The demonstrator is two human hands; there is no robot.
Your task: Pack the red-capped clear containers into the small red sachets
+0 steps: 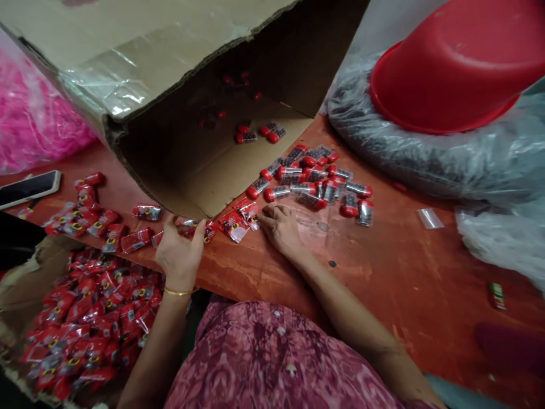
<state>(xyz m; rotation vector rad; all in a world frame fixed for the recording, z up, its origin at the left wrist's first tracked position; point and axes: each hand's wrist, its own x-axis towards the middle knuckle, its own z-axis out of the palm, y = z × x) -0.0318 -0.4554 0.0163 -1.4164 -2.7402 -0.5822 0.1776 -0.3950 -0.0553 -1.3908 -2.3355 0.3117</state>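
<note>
1. The left hand [179, 255] curves at the table's edge, its thumb and fingers parted around a small gap; whether it grips anything cannot be told.
2. The right hand [279, 230] lies palm down and open, its fingers just beside two flat red foil packets [240, 222].
3. Light fingertip contact suits these slippery packets, since pressing could slide them into one another.
4. The packets lie on a red-painted wooden table [395, 272], their long axes running diagonally.
5. Clear red-capped plastic capsules [315, 182] point every way at the mouth of a tilted brown cardboard box [191, 170].
6. More red packets fill an open cardboard carton [25, 284] below the table edge.
</note>
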